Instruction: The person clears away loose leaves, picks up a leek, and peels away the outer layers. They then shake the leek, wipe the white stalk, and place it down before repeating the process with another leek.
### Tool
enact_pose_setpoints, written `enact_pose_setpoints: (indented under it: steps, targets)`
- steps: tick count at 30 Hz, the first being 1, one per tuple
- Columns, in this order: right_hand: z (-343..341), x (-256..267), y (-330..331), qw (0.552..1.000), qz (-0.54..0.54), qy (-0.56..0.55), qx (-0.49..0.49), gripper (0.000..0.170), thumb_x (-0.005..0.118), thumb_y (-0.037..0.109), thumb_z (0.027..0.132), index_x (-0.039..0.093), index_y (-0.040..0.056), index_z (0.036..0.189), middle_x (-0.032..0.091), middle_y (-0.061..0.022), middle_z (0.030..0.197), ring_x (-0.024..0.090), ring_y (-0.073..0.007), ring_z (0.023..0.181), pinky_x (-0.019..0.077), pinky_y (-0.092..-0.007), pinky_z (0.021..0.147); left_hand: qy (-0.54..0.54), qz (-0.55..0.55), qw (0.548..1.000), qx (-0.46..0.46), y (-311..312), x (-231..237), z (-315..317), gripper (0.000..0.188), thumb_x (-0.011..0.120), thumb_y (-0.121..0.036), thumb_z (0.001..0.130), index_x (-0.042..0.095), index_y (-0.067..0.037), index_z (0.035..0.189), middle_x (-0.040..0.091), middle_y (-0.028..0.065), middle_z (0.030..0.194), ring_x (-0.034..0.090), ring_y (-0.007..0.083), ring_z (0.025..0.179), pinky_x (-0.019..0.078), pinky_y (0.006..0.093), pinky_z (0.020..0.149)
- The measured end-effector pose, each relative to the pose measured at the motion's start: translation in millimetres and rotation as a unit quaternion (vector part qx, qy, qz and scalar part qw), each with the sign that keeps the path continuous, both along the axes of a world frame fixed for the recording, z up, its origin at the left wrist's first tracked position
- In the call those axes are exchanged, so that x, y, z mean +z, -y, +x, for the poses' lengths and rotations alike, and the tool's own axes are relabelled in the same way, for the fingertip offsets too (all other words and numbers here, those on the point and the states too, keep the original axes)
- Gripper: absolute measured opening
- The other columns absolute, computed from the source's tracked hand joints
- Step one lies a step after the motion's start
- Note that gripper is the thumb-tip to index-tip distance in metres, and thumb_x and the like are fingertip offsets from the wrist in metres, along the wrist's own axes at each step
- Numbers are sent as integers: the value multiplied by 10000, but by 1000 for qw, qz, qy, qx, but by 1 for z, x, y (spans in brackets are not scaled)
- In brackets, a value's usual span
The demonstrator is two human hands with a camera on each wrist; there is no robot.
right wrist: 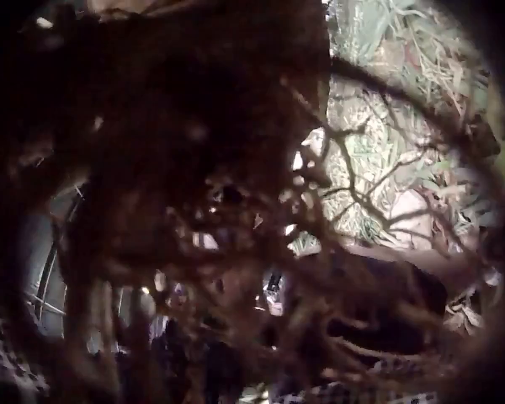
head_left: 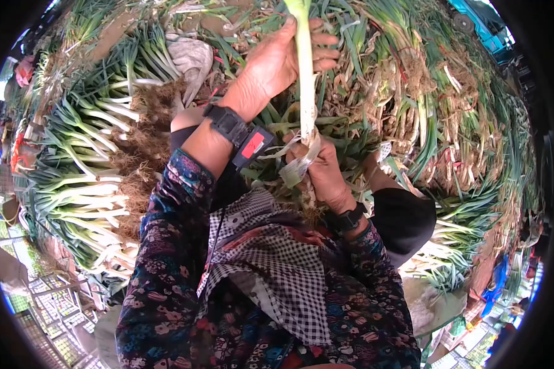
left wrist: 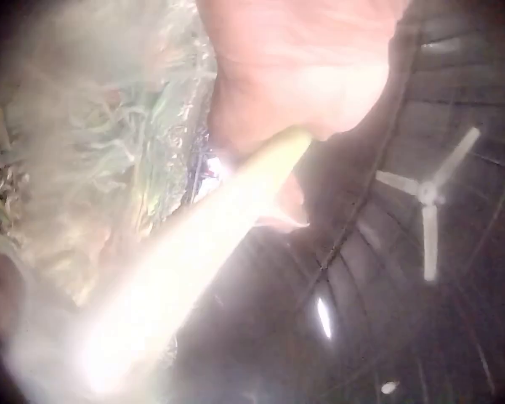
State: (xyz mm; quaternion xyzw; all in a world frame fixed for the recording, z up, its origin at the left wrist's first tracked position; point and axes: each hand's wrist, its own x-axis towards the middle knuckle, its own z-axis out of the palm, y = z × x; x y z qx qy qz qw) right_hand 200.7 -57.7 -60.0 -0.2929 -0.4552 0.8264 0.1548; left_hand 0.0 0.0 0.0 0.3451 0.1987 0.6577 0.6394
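Note:
A single leek [head_left: 306, 80] stands nearly upright in front of the lap, its white stalk below and green part running out of the top of the head view. My left hand [head_left: 277, 64] grips the upper stalk, fingers passing behind it. Lower down, my right hand [head_left: 324, 171] holds the root end, where a loose, pale outer skin [head_left: 297, 171] hangs off. In the left wrist view the stalk [left wrist: 194, 252] slants overexposed from the left hand [left wrist: 303, 67]. Dark, blurred roots [right wrist: 353, 181] fill much of the right wrist view, hiding the right hand.
Stacked leeks [head_left: 98, 184] with brown roots lie at the left, near a whitish sack [head_left: 192, 64]. Untrimmed leeks [head_left: 412, 80] heap up at the right and far side. Cleaned leeks [head_left: 452, 237] lie beyond the right knee [head_left: 403, 224]. A checked cloth [head_left: 277, 264] covers the lap.

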Motion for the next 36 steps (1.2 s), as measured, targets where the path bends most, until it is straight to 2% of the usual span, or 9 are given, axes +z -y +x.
enact_pose_setpoints:
  steps: [2,15,17,19,23,25,28,30,36]
  targets:
    - [4,0,1,991,128,-16,-18,315,593,129,912,536,21,1203,622,-84,1055,617,-153,939,486,-252,845,19,-20,998,64,-3,-8,2,568,517,-458,929,453,-43,1312,596,69,977,521,169,777,478,310,740]
    - [-72,-5,-83,768,600,80,-208,290,562,-41,776,526,-19,1063,611,-149,984,630,-232,871,506,-323,789,62,-75,984,149,-33,-56,-22,505,539,-426,931,492,-47,1262,535,33,820,487,171,727,451,311,692]
    - [-66,-6,-74,795,565,64,-212,198,547,-30,820,534,7,1014,629,-133,976,631,-244,884,496,-340,812,83,-81,980,159,-35,-60,-30,492,553,-420,926,495,-53,1248,540,40,826,484,168,722,448,305,685]
    - [-58,3,-65,926,-51,-181,-327,138,541,32,887,533,36,1025,627,-86,948,617,-252,879,477,-349,829,82,-30,992,95,-34,-62,-40,469,522,-417,942,484,-64,1249,542,55,856,478,168,743,440,306,697]
    - [-12,-12,-53,963,-9,-239,-124,138,544,191,943,502,59,940,525,-23,789,521,-174,718,458,-337,693,143,-40,978,150,-28,-54,-38,356,609,-376,903,539,-82,1089,548,36,716,524,154,619,434,275,553]
    - [12,-25,-33,981,163,54,-95,157,581,183,908,532,34,920,571,-76,776,565,-245,732,471,-350,678,145,-42,971,183,-27,-56,-46,318,599,-375,910,539,-83,1021,544,36,703,520,152,605,435,277,548]
    - [64,-84,-16,798,576,175,2,134,597,124,867,565,6,922,627,-161,836,614,-306,796,477,-357,677,126,-39,968,216,-22,-48,-50,295,590,-385,915,526,-99,948,544,38,697,521,152,600,440,284,546]
    - [103,-107,-24,610,596,375,363,152,590,42,834,582,-11,976,632,-225,944,628,-351,867,481,-383,704,110,-47,968,222,-23,-53,-50,307,591,-404,910,527,-106,952,556,40,723,525,150,619,446,278,562]
    - [-2,1,-56,842,447,280,-110,176,634,45,813,582,-3,974,635,-171,900,648,-312,798,508,-385,663,103,13,980,169,-25,-59,-34,446,466,-412,967,463,-84,1269,539,70,886,472,170,758,433,314,716]
